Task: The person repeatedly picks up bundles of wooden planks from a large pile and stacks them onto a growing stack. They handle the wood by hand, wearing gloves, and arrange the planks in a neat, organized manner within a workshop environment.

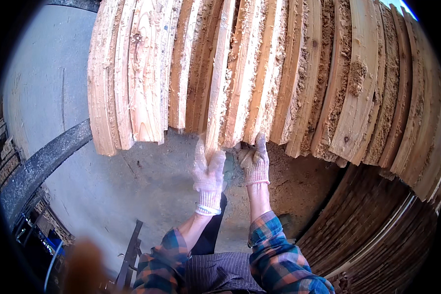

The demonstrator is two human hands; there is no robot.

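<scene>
1. Wooden boards [259,73] fill the upper part of the view; we cannot see their far ends, which the top edge cuts off.
2. An orange blur [85,267] at the lower left is too unclear for us to name.
3. We see the left hand [208,171], in a knit work glove, closed around the lower end of one thin board [219,78] that stands out from the row.
4. The right hand [255,159], also gloved, touches the ends of the next boards; we cannot tell if it grips them.
5. The boards look pale, rough and covered with sawdust, standing on edge side by side above a grey concrete floor [49,93].
6. More stacked planks [377,230] lie at the lower right.
</scene>
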